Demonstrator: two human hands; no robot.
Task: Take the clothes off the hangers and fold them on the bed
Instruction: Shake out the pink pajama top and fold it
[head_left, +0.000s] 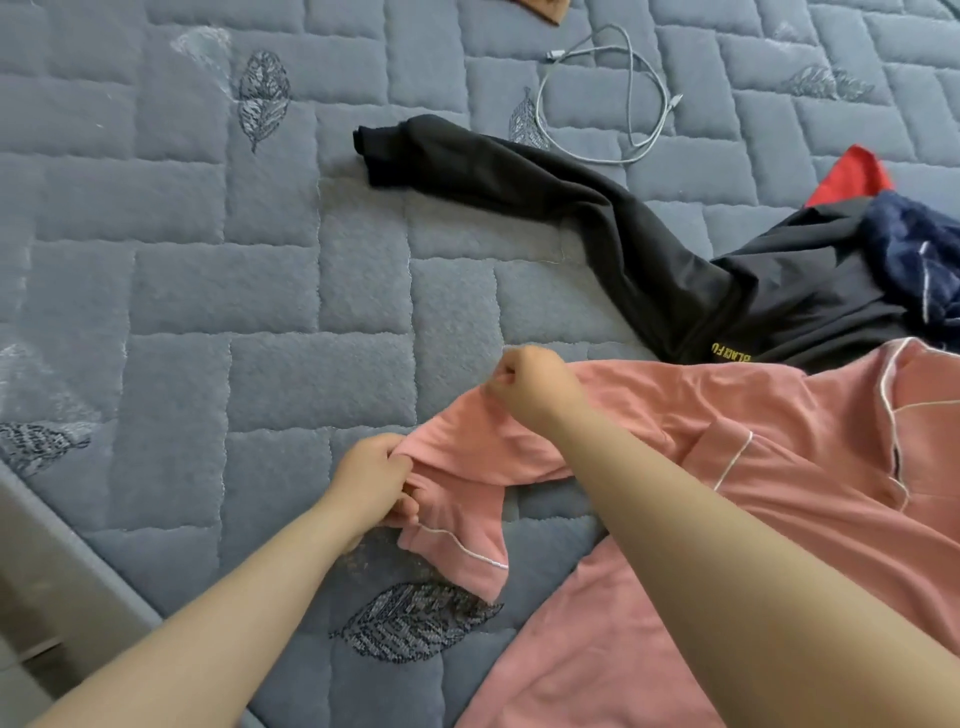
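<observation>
Around the work lie a black sweatshirt, one sleeve stretched out across the bed, with yellow lettering near its hem, and a coiled grey charging cable just beyond that sleeve. A red cloth and a navy fleecy garment sit bunched at the right edge, overlapping the black one. The corner of a brown item pokes in at the top. That makes four garments in view, one cable and two hands. The pink pyjama shirt with white piping lies spread at the lower right, touching the black sweatshirt, and its sleeve reaches left. The left grip pinches the sleeve near the cuff, fingers curled into the fabric. The right grip is closed on the sleeve's upper edge farther along, and its forearm crosses over the shirt. The bed has a quilted grey-blue cover stitched with leaf motifs, and a pale grey edge runs along the lower left.
</observation>
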